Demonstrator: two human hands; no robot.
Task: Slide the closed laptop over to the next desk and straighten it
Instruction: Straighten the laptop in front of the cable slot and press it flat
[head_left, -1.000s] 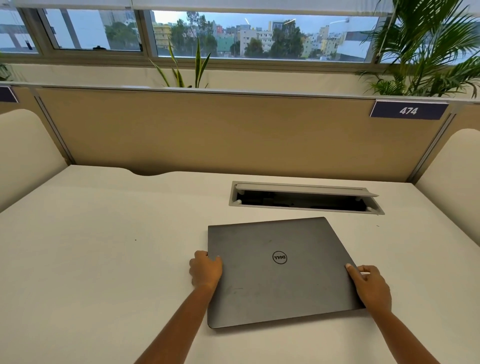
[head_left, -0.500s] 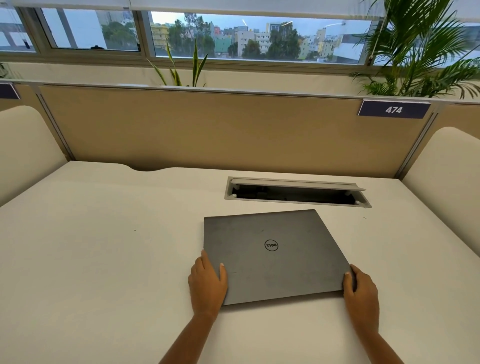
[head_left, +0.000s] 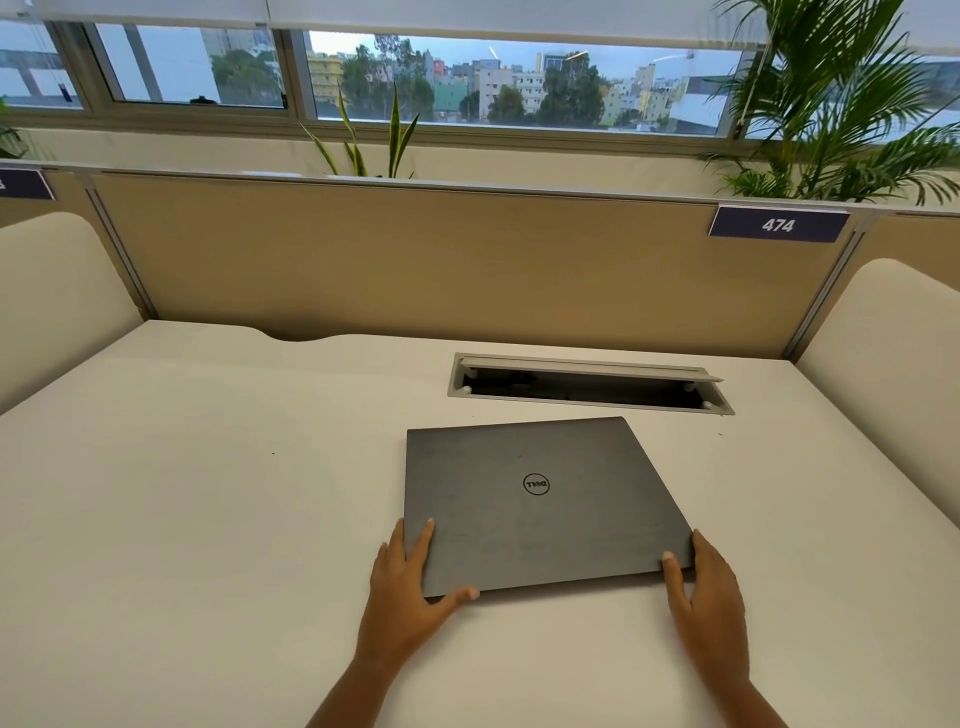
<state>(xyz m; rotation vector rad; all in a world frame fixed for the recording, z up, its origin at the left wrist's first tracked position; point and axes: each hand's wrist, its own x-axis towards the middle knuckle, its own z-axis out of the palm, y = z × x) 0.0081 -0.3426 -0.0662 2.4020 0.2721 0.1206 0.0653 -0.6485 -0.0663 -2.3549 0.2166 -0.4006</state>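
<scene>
Head view — left hand (head_left: 410, 590) and right hand (head_left: 707, 587), grips spread, press near corners of the closed laptop (head_left: 545, 525).

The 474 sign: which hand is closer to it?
Right. The right hand rests at the laptop's near right corner, on the 474 sign's side; the left hand rests at the near left corner, farther from it.

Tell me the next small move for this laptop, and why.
Probably turn the laptop slightly clockwise, easing its near right corner back toward you. Its edges look skewed against the cable tray, with the right side farther away. The left hand and right hand rest at the near corners, well placed to pivot it.
</scene>
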